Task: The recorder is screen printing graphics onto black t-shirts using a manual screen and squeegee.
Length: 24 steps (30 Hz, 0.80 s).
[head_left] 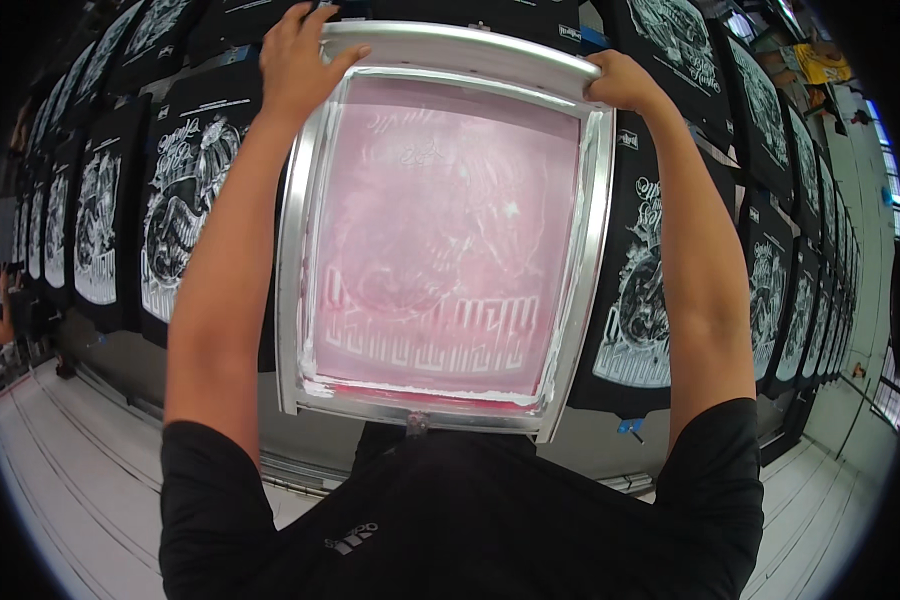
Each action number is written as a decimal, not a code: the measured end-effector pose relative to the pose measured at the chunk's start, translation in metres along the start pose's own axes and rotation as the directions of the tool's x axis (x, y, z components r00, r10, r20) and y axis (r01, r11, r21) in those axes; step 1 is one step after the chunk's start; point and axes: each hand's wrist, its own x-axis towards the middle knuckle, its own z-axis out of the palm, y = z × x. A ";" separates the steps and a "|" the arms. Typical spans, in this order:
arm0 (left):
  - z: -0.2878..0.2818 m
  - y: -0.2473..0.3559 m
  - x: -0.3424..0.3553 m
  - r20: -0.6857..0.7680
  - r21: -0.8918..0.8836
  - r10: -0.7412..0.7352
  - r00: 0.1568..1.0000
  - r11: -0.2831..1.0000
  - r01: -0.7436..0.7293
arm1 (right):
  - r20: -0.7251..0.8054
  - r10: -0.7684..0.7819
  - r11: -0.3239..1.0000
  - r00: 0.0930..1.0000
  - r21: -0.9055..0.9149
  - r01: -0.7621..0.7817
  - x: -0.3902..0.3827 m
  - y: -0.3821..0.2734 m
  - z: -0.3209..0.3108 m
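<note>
Hands up top: left hand (298, 62) and right hand (622, 82) clamped over far rail of silver metal printing frame with pink mesh (440, 250). Held over black printed shirts (185, 210) in long rows.

- person's wearing a plain black short-sleeved tee, looks like regular cotton-type jersey, a bit loose over the chest
- both sleeves end above the elbow, hems sit snug round the upper arms, forearms bare from there down
- small white logo on the chest of the shirt, striped mark with some tiny lettering next to it, shows upside down from the head camera
- left hand (298, 62) and right hand (625, 82) are both bare, no gloves, no watch, no rings or wristbands that I can spot
- no other markings on the shirt as far as it shows
</note>
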 end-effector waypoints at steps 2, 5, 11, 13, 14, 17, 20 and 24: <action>-0.054 0.052 -0.035 0.160 -0.201 -0.134 0.978 0.966 0.165 | -0.046 0.002 1.000 0.999 0.013 -0.001 0.006 0.020 -0.007; -0.143 0.129 -0.161 0.926 -0.171 -0.099 0.365 0.750 0.638 | 0.024 0.001 1.000 1.000 -0.009 -0.001 0.031 0.036 -0.005; -0.224 0.265 -0.398 0.991 0.128 0.029 -0.132 0.119 0.985 | 0.121 -0.064 0.998 0.991 -0.013 0.066 0.053 0.006 0.015; -0.214 0.289 -0.449 0.992 0.114 0.057 -0.109 -0.085 0.990 | 0.038 -0.157 0.987 0.987 -0.027 0.158 0.053 -0.026 0.020; -0.207 0.294 -0.466 0.993 0.100 0.085 -0.080 -0.280 0.955 | 0.036 -0.166 0.985 0.985 -0.031 0.167 0.055 -0.045 0.028; -0.203 0.284 -0.447 0.990 0.052 0.133 -0.036 -0.118 0.992 | -0.052 -0.010 0.992 0.999 -0.124 0.004 0.049 -0.069 0.048; -0.213 0.282 -0.408 0.991 0.058 0.123 -0.054 -0.029 0.998 | -0.024 -0.022 0.989 0.999 -0.144 0.018 0.023 -0.082 0.051; -0.198 0.284 -0.433 0.992 -0.012 0.126 0.012 -0.005 1.000 | 0.032 -0.121 0.985 0.992 -0.120 0.124 -0.056 -0.098 0.072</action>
